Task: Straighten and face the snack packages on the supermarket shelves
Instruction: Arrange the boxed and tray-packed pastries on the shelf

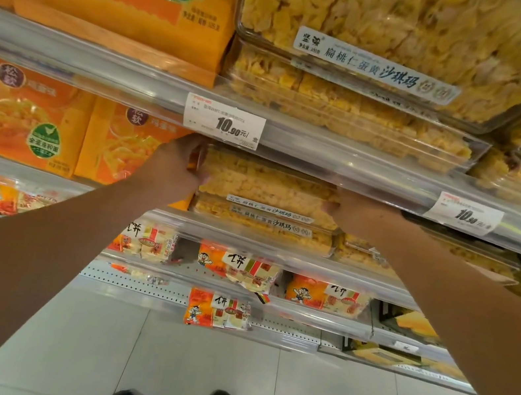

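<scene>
Head view: clear snack box (268, 183) sits atop an identical box (264, 224) on the middle shelf (277, 252), under the price tag (223, 121). My left hand (178, 163) grips its 9 o'clock end, my right hand (351, 209) its 3 o'clock end. Orange bags (20, 113) stand at 9 o'clock.

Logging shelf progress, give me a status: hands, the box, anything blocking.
Left hand and right hand grip ends of top clear sachima box. Box sits on a second box, under the shelf rail. Nothing blocking.
</scene>
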